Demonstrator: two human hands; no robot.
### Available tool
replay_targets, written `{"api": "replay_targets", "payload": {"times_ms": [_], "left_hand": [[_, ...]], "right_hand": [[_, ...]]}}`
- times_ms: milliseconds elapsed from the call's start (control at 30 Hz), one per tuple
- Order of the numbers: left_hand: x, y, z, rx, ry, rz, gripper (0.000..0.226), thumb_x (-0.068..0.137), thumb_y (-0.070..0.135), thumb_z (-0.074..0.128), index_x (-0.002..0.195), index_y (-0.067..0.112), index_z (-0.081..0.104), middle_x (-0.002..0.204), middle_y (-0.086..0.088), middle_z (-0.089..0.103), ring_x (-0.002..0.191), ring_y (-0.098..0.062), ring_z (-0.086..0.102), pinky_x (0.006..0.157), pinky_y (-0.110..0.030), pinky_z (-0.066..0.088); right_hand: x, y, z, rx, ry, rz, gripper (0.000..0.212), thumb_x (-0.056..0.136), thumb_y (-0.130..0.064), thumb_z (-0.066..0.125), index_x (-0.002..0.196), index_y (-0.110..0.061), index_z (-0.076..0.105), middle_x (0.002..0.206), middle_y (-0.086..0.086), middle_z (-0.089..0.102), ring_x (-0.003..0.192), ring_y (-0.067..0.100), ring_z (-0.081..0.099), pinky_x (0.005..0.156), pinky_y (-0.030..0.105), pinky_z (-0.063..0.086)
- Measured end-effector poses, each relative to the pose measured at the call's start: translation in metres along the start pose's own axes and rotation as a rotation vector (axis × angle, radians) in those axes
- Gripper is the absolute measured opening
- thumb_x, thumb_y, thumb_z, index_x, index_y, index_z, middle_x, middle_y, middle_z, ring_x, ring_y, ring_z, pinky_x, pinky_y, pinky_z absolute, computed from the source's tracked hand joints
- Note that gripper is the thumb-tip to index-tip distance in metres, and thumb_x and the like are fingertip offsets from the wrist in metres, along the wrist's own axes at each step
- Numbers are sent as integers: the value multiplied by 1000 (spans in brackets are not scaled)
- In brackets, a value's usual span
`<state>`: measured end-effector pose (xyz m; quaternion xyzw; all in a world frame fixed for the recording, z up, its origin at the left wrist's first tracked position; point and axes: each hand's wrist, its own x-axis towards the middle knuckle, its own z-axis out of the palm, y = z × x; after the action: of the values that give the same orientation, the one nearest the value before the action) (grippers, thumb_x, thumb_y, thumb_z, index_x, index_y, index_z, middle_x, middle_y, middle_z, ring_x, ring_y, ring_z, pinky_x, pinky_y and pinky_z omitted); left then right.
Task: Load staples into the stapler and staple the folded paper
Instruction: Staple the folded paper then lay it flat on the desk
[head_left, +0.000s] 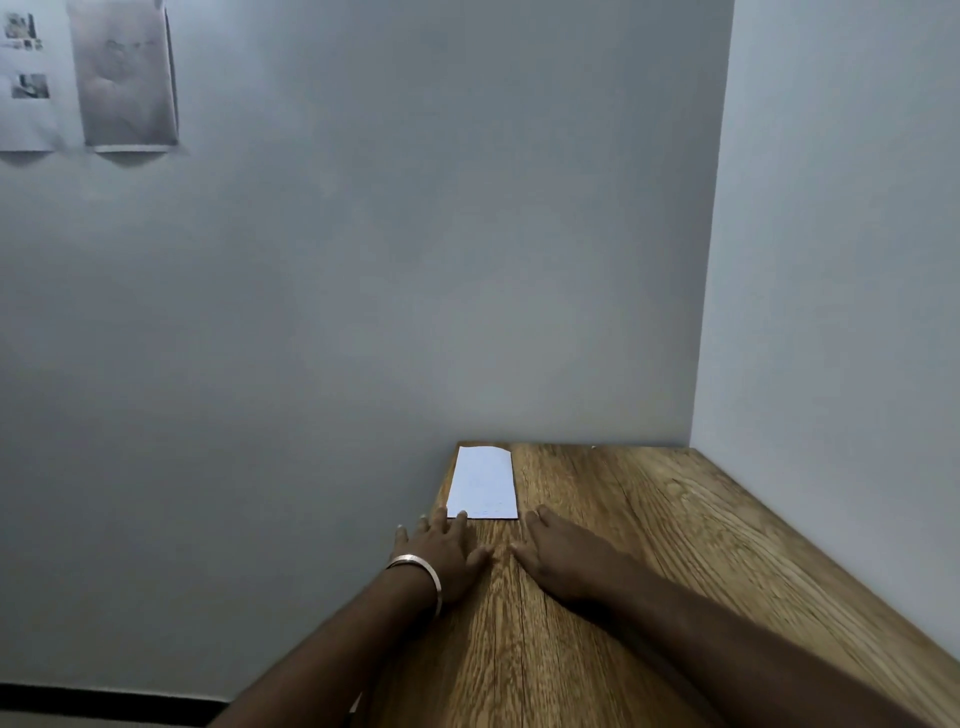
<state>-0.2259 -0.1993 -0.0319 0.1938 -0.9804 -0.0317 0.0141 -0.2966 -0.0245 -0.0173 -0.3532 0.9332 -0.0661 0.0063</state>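
Observation:
A folded white paper (483, 483) lies flat on the wooden table (623, 545), near its far left corner by the wall. My left hand (441, 551), with a metal bangle on the wrist, rests palm down just in front of the paper, fingertips touching its near edge. My right hand (561, 556) lies flat on the wood beside it, a little right of the paper and apart from it. Both hands hold nothing. No stapler or staples are in view.
Grey walls close the table in at the back and on the right. The table's left edge (395, 649) drops off to the floor. Two printed sheets (124, 78) hang on the wall at the upper left.

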Motion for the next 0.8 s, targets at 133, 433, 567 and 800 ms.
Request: {"api": "replay_targets", "payload": {"times_ms": [133,433,567,800], "left_hand": [[-29,8,-4,-32,-40,57,71,91,69,26,148,27,29,159,-5,24,146,-31,22,118,-58,17],[-101,31,-9,-60,-29,150,69,88,69,36,141,25,42,140,-4,48,125,-25,47,101,-42,45],[-137,42,-11,-94,-17,187,64,86,69,41,131,24,50,129,-2,55,112,-21,53,91,-37,49],[-200,69,-15,-282,43,308,49,91,48,46,133,26,55,133,3,59,116,-17,57,94,-33,50]], "right_hand": [[-27,7,-6,-41,-3,12,65,101,-55,29,153,-16,29,162,10,25,146,28,31,117,44,29],[-103,6,-15,-49,-1,5,53,101,-50,34,140,-16,47,144,11,49,130,26,49,108,43,41],[-141,1,-25,-33,-2,-25,41,101,-40,37,118,-11,60,114,9,61,101,21,58,91,38,48],[-209,-2,-38,76,37,-94,39,101,-34,41,89,-5,64,83,12,64,68,17,52,69,40,48]]}}
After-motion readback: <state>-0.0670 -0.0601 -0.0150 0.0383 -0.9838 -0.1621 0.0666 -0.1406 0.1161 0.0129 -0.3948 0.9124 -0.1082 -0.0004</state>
